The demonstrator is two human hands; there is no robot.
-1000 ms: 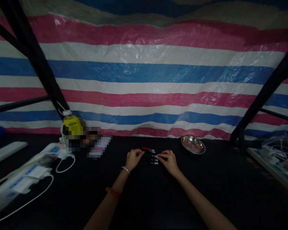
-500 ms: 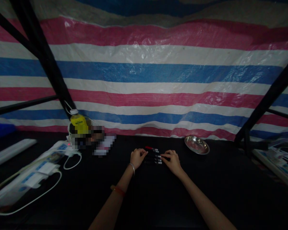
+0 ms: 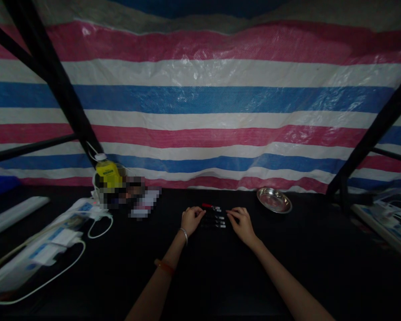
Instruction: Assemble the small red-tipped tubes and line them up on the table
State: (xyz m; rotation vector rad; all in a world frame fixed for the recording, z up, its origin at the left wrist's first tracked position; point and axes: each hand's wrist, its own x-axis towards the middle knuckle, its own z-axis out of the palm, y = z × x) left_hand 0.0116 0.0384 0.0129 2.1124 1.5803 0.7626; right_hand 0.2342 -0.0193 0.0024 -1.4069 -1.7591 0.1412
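Observation:
A short row of slim, small sticks lies on the black tabletop between my hands. The farthest has a red body; below it are several black ones with silver ends pointing right. Their exact kind is too dark and small to tell. My left hand is closed in a pinch at the left ends of the row, and whatever sits between its fingertips is hidden. Just off the silver ends on the right, my right hand holds nothing, its thumb and index finger slightly apart.
A round metal dish stands at the back right. On the left are white power strips with cables, a yellow bottle and blurred-out items. Black frame posts and a striped tarp close off the back.
My right hand has come away from a silver end, shifting slightly right and back, with its fingertips now apart from the sticks. The left hand stays almost where it was.

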